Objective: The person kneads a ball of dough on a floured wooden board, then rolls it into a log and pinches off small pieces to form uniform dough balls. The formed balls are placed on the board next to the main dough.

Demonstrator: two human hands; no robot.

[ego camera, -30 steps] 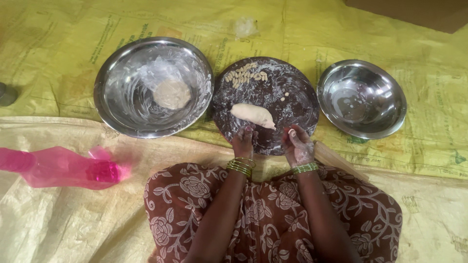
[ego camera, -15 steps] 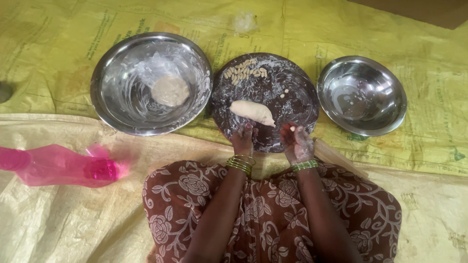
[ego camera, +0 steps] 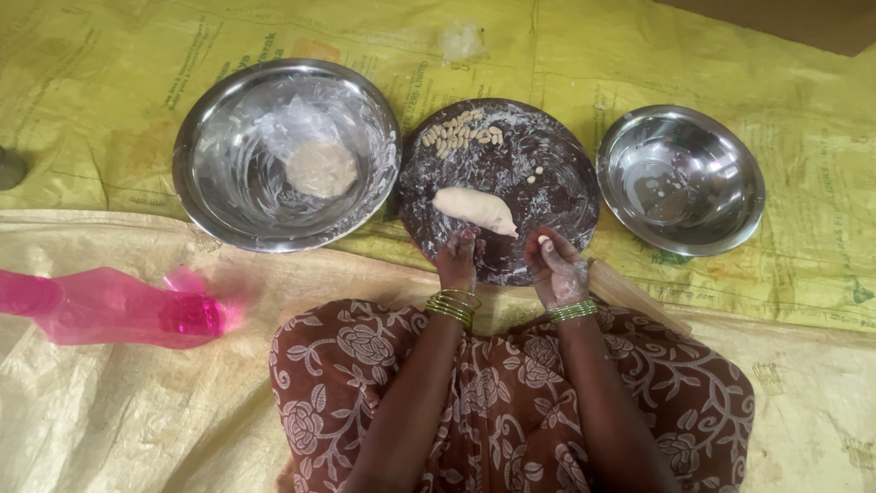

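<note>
A dark round board (ego camera: 547, 196) dusted with flour lies in front of me. On it rests an oblong lump of dough (ego camera: 474, 209), and a cluster of small dough bits (ego camera: 461, 134) sits at its far edge. My left hand (ego camera: 457, 258) rests on the board's near edge, fingertips just below the dough lump. My right hand (ego camera: 557, 267) hovers over the board's near right edge, pinching a tiny dough piece (ego camera: 544, 240) between its fingertips. Both wrists wear green bangles.
A large steel bowl (ego camera: 228, 196) at left holds a dough ball (ego camera: 321, 169) and flour. A smaller steel bowl (ego camera: 721, 219) stands at right. A pink plastic bottle (ego camera: 109, 308) lies at left. A wooden rolling pin (ego camera: 634, 294) shows beside my right wrist. Yellow sheets cover the floor.
My right hand has shifted slightly along the board's near edge while keeping the small dough piece at its fingertips. The left hand and the dough lump stay put.
</note>
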